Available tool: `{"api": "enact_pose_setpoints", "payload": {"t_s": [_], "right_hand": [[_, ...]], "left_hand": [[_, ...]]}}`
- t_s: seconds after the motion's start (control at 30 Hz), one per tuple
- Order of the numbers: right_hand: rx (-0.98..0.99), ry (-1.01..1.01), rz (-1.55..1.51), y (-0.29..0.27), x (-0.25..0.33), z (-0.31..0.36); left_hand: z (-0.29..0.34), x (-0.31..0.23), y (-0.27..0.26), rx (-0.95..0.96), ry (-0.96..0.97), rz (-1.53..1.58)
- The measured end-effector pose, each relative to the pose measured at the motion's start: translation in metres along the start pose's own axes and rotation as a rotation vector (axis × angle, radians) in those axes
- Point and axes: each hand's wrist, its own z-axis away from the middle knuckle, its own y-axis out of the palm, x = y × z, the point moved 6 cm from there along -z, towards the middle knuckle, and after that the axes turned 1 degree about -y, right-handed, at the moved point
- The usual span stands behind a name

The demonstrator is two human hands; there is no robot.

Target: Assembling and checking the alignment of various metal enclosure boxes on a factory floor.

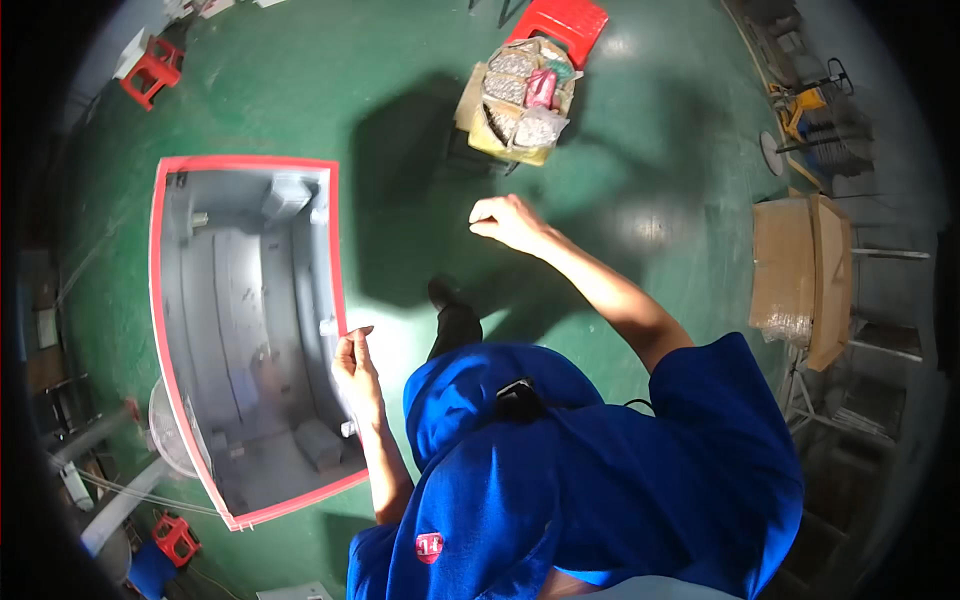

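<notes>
A tall grey open-fronted cabinet or enclosure (pixel 247 300) stands at the left, its rim edged all round with red tape (pixel 341 260). My left hand (pixel 357 370) is at the right side of that rim, thumb and fingertips pinched together; what lies between them, if anything, is too small to name. Farther forward and to the right, my right hand (pixel 510 222) is held in the air with its fingers curled closed. I cannot make out anything in it. Beyond it sits a carton (pixel 520 152) packed with clear bags of small parts (pixel 507 88) and a pink packet (pixel 541 88).
A red stool (pixel 568 22) is behind the carton, another red stool (pixel 153 72) at the far left. Cardboard boxes (pixel 783 262) rest on a rack to the right. A round fan-like object (pixel 172 430) is beside the cabinet, with a small red stool (pixel 176 539) nearer.
</notes>
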Motion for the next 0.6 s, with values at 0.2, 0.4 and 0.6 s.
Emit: {"api": "enact_pose_setpoints", "payload": {"t_s": [0.2,0.4,0.6], "right_hand": [[-0.219,0.266,-0.182,-0.137,-0.165,-0.051],[-0.45,0.568,-0.335,-0.27,-0.332,-0.113],[-0.442,0.458,0.09,-0.325,-0.502,-0.253]], "left_hand": [[-0.047,-0.043,0.109,0.311,-0.202,0.285],[-0.087,-0.066,0.196,0.349,-0.248,-0.017],[-0.13,-0.04,0.291,0.229,-0.527,-0.006]]}}
